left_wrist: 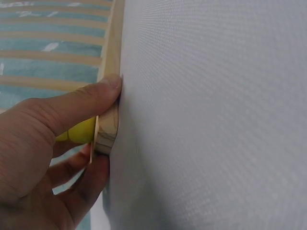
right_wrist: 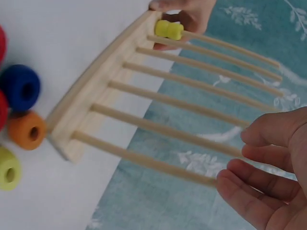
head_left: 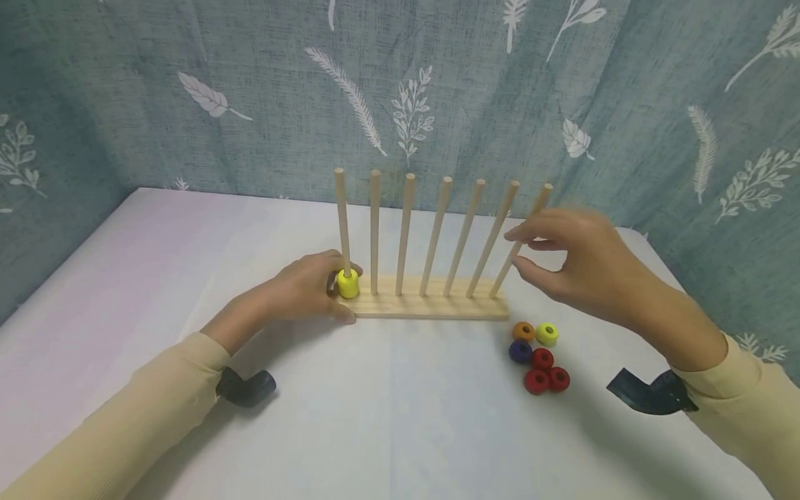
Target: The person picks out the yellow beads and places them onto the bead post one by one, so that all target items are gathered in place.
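Observation:
A wooden peg rack [head_left: 431,305] with a row of upright dowels stands on the white table. Its left end is gripped by my left hand [head_left: 303,286], thumb along the front edge and fingers behind. Two yellow beads [right_wrist: 169,29] are stacked on the leftmost dowel, inside that hand's span. My right hand [head_left: 578,260] hovers beside the rightmost dowel [head_left: 509,267], thumb and fingertips apart and no bead between them. In the right wrist view its fingertips overlap that dowel's upper part; whether they touch it I cannot tell.
Near the rack's right front corner lie loose beads: an orange bead [head_left: 523,332], a yellow bead [head_left: 546,334], a blue bead [head_left: 520,351] and three red beads [head_left: 542,359]. A leaf-patterned curtain [head_left: 269,104] hangs behind the table [head_left: 312,437].

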`<state>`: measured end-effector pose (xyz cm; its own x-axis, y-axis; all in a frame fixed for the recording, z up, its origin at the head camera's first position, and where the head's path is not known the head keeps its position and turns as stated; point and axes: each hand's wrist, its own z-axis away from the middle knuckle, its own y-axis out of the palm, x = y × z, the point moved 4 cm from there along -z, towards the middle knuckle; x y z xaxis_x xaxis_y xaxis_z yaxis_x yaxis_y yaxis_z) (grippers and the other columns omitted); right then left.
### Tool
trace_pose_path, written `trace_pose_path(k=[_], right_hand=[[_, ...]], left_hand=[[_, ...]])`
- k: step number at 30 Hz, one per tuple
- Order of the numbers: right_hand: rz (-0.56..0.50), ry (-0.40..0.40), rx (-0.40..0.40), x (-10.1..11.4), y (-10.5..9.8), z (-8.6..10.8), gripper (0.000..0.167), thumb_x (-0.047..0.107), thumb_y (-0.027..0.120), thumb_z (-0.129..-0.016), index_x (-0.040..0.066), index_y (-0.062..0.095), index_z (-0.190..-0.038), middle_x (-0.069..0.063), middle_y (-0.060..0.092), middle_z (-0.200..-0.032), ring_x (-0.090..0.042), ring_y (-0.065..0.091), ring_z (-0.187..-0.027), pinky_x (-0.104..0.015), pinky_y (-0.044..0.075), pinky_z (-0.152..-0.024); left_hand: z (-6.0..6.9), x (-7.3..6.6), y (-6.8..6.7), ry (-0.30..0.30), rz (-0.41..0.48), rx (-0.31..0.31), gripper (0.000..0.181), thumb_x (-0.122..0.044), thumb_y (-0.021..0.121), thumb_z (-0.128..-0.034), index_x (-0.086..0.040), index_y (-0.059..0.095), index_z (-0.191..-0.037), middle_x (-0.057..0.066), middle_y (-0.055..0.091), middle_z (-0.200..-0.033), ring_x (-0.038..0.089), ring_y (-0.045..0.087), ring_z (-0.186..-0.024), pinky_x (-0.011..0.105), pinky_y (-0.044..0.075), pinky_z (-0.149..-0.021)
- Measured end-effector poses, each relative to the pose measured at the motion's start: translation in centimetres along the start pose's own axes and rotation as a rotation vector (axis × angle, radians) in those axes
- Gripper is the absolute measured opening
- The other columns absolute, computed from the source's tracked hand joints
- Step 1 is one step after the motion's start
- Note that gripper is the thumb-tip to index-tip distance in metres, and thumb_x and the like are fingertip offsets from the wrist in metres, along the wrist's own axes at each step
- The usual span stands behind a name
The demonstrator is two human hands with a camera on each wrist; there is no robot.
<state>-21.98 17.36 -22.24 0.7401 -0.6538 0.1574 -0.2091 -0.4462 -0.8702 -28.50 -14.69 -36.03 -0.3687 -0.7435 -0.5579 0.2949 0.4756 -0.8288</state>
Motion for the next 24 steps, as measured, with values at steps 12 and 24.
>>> trace_pose_path(k=[12,24], right_hand=[[0.050,0.037,-0.022,-2.6,-0.3,3.4,0.037,-0.006,0.085,-0.070,0.006,0.075,-0.103,-0.003,0.073,-0.097,-0.023,0.071,-0.088,-0.038,0.057,-0.072],[0.051,0.151,0.029,-4.8,1.3,6.9,0.035,-0.006,0.084,-0.070,0.005,0.074,-0.101,-0.003,0.072,-0.097,-0.023,0.070,-0.090,-0.041,0.058,-0.071]], left_hand=[[0.2,-0.3,-0.1,0.030,-0.037,-0.024,0.070,-0.028,0.093,-0.0688,-0.008,0.065,-0.130,0.005,0.062,-0.116,0.024,0.049,-0.090,0.040,0.040,-0.077],[0.1,-0.3,0.0,0.038,-0.013,-0.021,0.068,-0.025,0.093,-0.0688,-0.007,0.065,-0.128,0.007,0.062,-0.129,0.026,0.055,-0.106,0.044,0.043,-0.089]])
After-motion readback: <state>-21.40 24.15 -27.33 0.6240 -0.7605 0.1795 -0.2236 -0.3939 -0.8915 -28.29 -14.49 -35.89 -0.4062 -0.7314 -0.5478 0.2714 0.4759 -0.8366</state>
